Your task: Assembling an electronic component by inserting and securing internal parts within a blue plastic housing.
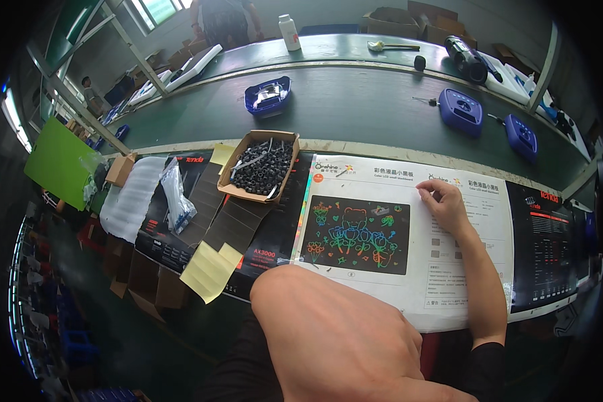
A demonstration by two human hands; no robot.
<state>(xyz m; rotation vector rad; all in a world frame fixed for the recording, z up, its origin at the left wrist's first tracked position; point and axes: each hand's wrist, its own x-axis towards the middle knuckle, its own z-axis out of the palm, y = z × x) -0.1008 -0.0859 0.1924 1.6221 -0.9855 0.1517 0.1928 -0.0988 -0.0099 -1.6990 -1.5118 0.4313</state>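
"Right of centre, what lies beneath the bare right hand [447,208]?"

"One flat white printed sheet [419,254], seemingly card: probably light, fairly stiff, smooth; best taken by its near edge."

"And the fingers?"

"The right ones curl; whether they meet cannot be told. The near left hand's [382,348] are hidden."

"Any writing?"

"Dark headings [393,174] beyond a colourful drawing on black [356,234]; small print, right."

The bare left arm [335,335], cut off by the lower edge, hides part of the near edge of the flat white printed sheet [419,254]. Whether the bare right grip [443,204] pinches anything is too small to tell. The upper edge crops a dark-clothed standing person [226,20].
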